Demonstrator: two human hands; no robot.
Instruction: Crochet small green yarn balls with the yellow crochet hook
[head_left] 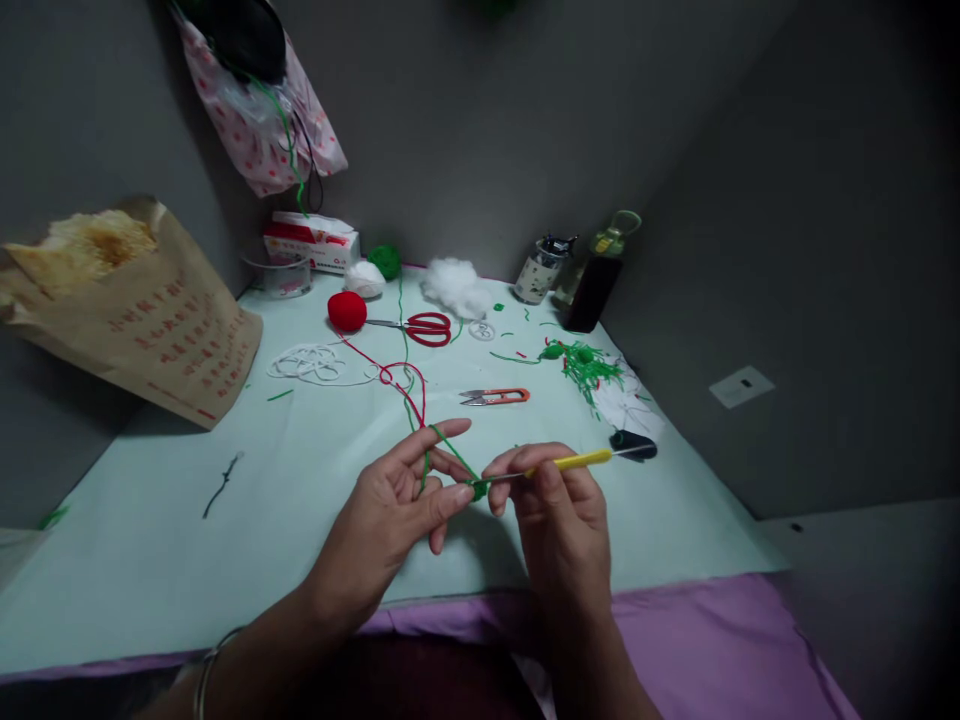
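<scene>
Between thumb and fingers, my left hand (397, 505) pinches a small green crochet piece (480, 489). Green yarn (456, 449) runs from that piece up over the raised index finger and down across the palm side. My right hand (566, 515) grips a crochet hook (574, 462) by its yellow handle, its thin metal shaft pointing left into the green piece. The hook's tip is hidden in the stitches. Just beyond the left fingers, red yarn (424, 400) loops on the table and leads back to a red yarn ball (347, 312).
Orange thread snips (495, 397) and red-handled scissors (427, 329) lie beyond my hands. White stuffing (456, 287), a green yarn ball (385, 262) and a tissue box (313, 243) sit at the back. A paper bag (180, 340) stands left; green scraps (589, 370) and a bottle (596, 285) are right.
</scene>
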